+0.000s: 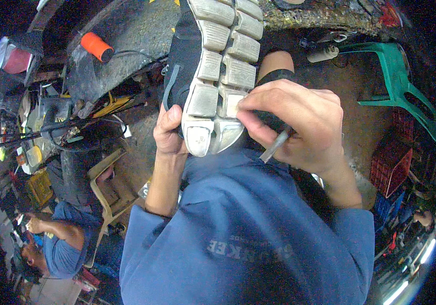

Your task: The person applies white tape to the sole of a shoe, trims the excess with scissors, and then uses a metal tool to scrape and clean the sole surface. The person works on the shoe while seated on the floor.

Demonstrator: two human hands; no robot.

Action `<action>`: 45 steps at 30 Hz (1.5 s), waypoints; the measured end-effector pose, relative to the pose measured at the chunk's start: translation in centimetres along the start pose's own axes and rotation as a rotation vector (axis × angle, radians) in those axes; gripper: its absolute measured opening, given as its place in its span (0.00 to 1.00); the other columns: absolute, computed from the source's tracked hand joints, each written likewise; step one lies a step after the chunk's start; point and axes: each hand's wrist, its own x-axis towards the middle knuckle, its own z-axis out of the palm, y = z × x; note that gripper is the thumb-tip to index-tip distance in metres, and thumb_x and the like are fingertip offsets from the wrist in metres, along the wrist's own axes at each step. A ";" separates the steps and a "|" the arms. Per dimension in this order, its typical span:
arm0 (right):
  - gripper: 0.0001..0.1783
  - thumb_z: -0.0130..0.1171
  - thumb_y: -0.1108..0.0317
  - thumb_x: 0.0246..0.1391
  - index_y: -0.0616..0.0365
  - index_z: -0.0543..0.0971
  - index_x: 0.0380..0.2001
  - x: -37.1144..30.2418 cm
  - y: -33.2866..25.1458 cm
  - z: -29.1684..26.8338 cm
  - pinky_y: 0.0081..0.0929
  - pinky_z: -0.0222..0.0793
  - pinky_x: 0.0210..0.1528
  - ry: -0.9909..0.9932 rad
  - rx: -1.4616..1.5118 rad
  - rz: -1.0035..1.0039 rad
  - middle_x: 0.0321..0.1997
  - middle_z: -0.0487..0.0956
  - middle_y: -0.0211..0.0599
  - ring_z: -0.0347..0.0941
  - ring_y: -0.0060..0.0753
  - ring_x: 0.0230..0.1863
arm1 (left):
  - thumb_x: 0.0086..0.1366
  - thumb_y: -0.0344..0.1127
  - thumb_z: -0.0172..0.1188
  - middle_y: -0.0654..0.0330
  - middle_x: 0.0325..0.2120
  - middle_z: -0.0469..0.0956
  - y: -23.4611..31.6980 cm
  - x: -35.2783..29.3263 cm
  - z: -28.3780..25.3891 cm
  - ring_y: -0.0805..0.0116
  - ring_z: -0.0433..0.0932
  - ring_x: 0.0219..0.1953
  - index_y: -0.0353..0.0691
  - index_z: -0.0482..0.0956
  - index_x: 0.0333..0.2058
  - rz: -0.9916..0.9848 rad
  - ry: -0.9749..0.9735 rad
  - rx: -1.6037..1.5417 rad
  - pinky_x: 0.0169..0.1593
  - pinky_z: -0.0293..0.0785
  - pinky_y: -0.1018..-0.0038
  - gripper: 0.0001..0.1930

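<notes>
A black shoe (180,66) with a pale, blocky sole (203,100) is held up in front of me, sole facing me. My left hand (169,129) grips its lower end from the left side, thumb showing and other fingers hidden behind it. At the sole's right edge, my right hand (299,119) pinches thumb and forefinger beside a small whitish square patch (234,104) on one block. Tucked within that same hand is a flat grey metal blade-like tool (275,147), its end pointing down and left. Two whiter pieces cover the sole's lower tip.
Ahead stands a worn, stained work surface (131,30) with an orange cylinder (97,47) on it. A green plastic chair (401,86) and a red crate (391,165) are to the right. At lower left, a co-worker (65,244) in blue is near a beige chair (101,203).
</notes>
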 end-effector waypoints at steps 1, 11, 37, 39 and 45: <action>0.12 0.78 0.74 0.42 0.57 0.86 0.32 0.0 0.0 -0.1 0.28 0.81 0.33 -0.007 0.001 0.005 0.32 0.86 0.37 0.87 0.36 0.33 | 0.64 0.41 0.67 0.43 0.63 0.75 0.0 0.0 -0.2 0.47 0.79 0.62 0.31 0.58 0.72 0.000 -0.013 0.001 0.66 0.75 0.53 0.43; 0.13 0.70 0.69 0.60 0.64 0.82 0.44 -2.0 1.2 -2.4 0.16 0.52 0.26 0.323 0.585 0.479 0.35 0.79 0.27 0.57 0.08 0.24 | 0.67 0.47 0.64 0.43 0.53 0.83 -0.9 -0.7 -3.6 0.49 0.85 0.53 0.23 0.75 0.61 0.038 -0.009 -0.226 0.60 0.81 0.57 0.33; 0.19 0.71 0.75 0.60 0.63 0.75 0.51 -0.5 -1.6 4.8 0.14 0.73 0.33 0.234 1.110 0.778 0.39 0.81 0.33 0.79 0.17 0.32 | 0.45 0.57 0.72 0.38 0.66 0.69 -1.2 -0.8 -1.2 0.38 0.73 0.65 0.31 0.62 0.71 -0.040 0.045 0.202 0.68 0.71 0.45 0.58; 0.18 0.70 0.75 0.60 0.63 0.74 0.50 -0.5 -1.6 4.7 0.15 0.74 0.33 0.228 1.132 0.785 0.38 0.81 0.33 0.80 0.17 0.32 | 0.45 0.56 0.72 0.38 0.67 0.69 -1.6 -0.7 -1.3 0.38 0.73 0.66 0.31 0.61 0.71 -0.045 0.018 0.183 0.69 0.71 0.45 0.58; 0.21 0.75 0.73 0.56 0.60 0.75 0.48 -1.3 -1.1 5.2 0.11 0.63 0.26 0.238 0.995 0.747 0.34 0.77 0.24 0.70 0.07 0.26 | 0.45 0.51 0.70 0.39 0.63 0.74 -2.4 -0.3 -2.0 0.41 0.76 0.63 0.31 0.64 0.70 -0.036 -0.039 -0.030 0.68 0.72 0.49 0.54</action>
